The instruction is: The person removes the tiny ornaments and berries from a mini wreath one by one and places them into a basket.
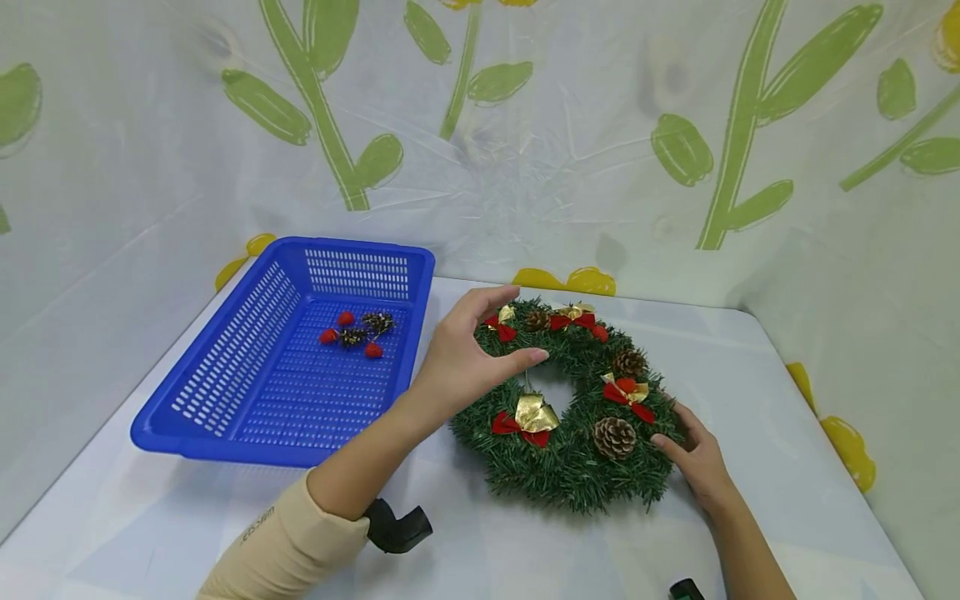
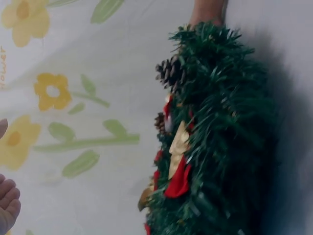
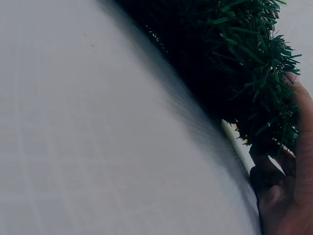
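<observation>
A green Christmas wreath [image 1: 570, 479] lies on the table, trimmed with red-and-gold bows [image 1: 628, 395] and brown pine cones [image 1: 613, 438]. Over its left side hovers my left hand [image 1: 467, 354], thumb and fingers spread apart with nothing between them. Part of that left hand [image 2: 9, 208] shows at the edge of the left wrist view, apart from the wreath [image 2: 230, 122]. My right hand [image 1: 703, 462] grips the wreath's right edge. In the right wrist view, the right thumb lies over the greenery [image 3: 259, 83] and the fingers go beneath it.
A blue plastic basket [image 1: 225, 448] stands left of the wreath. Inside it are red berry-like balls [image 1: 373, 350] and small pine cone sprigs [image 1: 353, 337]. A black curved piece [image 1: 401, 530] sits by the left wrist. Behind the table [image 1: 750, 383] hangs a flower-printed curtain [image 1: 570, 167].
</observation>
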`<action>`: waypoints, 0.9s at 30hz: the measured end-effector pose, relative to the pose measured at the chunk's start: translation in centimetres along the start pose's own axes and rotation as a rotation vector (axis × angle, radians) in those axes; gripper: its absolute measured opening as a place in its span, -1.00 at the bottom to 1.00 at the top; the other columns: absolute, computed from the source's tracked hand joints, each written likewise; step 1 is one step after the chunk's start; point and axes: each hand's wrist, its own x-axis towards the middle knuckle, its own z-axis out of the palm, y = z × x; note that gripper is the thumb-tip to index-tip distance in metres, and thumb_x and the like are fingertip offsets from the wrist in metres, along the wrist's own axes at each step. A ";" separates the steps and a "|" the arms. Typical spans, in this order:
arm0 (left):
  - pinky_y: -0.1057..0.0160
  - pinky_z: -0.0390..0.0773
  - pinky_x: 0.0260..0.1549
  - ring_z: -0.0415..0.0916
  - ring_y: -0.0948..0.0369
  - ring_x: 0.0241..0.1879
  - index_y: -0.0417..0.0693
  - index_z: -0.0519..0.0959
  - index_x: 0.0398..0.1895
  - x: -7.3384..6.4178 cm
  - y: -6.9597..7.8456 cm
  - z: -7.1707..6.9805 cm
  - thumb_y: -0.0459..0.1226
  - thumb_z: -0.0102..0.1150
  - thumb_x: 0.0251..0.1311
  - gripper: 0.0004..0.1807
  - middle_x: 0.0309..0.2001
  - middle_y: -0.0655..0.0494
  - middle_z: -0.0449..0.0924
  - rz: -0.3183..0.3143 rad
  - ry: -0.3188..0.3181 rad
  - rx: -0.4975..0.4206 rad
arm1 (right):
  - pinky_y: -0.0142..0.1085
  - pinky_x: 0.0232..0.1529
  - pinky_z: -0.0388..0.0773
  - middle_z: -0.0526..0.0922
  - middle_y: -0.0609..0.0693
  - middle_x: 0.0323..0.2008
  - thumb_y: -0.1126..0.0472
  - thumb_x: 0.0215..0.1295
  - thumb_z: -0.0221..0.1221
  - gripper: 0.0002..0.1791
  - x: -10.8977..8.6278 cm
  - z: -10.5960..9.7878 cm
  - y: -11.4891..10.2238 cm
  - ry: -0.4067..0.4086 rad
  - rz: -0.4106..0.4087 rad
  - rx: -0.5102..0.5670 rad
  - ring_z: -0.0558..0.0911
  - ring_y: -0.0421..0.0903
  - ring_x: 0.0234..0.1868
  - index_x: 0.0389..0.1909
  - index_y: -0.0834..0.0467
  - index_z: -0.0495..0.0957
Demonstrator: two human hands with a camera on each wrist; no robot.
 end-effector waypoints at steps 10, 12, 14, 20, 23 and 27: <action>0.08 0.38 0.19 0.36 0.17 0.21 -0.07 0.40 0.24 -1.1 -1.1 3.1 -0.20 0.48 -0.09 -0.25 0.18 0.06 0.44 0.073 0.046 -0.018 | -0.76 -0.08 0.29 0.26 -0.47 0.07 0.36 0.32 0.09 -0.33 0.0 0.3 0.2 0.038 -0.059 0.026 0.25 -0.66 0.04 0.36 0.45 0.04; 0.06 0.38 0.19 0.36 0.18 0.21 -0.06 0.40 0.24 -1.3 -1.3 3.7 -0.20 0.49 -0.10 -0.24 0.19 0.07 0.43 0.064 0.050 -0.028 | -0.75 -0.07 0.29 0.28 -0.37 0.13 0.36 0.33 0.09 -0.33 0.0 0.3 0.2 0.033 -0.053 0.030 0.23 -0.64 0.06 0.37 0.45 0.03; 0.06 0.38 0.19 0.35 0.18 0.22 -0.04 0.39 0.25 -1.5 -1.5 4.2 -0.20 0.48 -0.09 -0.24 0.20 0.08 0.43 0.059 0.053 -0.038 | -0.76 -0.03 0.23 0.26 -0.10 0.29 0.33 0.34 0.08 -0.29 0.0 0.2 0.1 0.023 -0.020 0.017 0.23 -0.46 0.24 0.39 0.43 -0.01; 0.08 0.38 0.19 0.33 0.17 0.23 -0.02 0.37 0.27 -2.0 -1.7 5.8 -0.20 0.49 -0.11 -0.21 0.21 0.10 0.40 0.044 0.026 -0.059 | -0.77 -0.06 0.23 0.09 0.42 0.34 0.31 0.35 0.08 -0.29 0.0 0.1 0.2 0.015 0.005 -0.001 0.20 -0.56 0.16 0.40 0.42 -0.02; 0.10 0.40 0.17 0.33 0.17 0.24 -0.03 0.36 0.28 -2.3 -1.9 6.8 -0.21 0.51 -0.15 -0.17 0.21 0.09 0.38 0.048 0.004 -0.075 | -0.78 -0.08 0.23 0.09 0.42 0.35 0.33 0.34 0.08 -0.30 0.1 0.1 0.2 0.012 0.002 -0.005 0.23 -0.45 0.20 0.40 0.42 -0.01; 0.13 0.42 0.15 0.33 0.15 0.24 -0.05 0.34 0.29 -2.6 -2.1 8.1 -0.20 0.51 -0.16 -0.15 0.23 0.05 0.37 0.061 -0.024 -0.065 | -0.80 -0.11 0.18 0.00 0.45 0.38 0.30 0.36 0.07 -0.27 0.1 -0.1 0.1 -0.001 0.040 -0.018 0.12 0.19 0.38 0.42 0.40 -0.07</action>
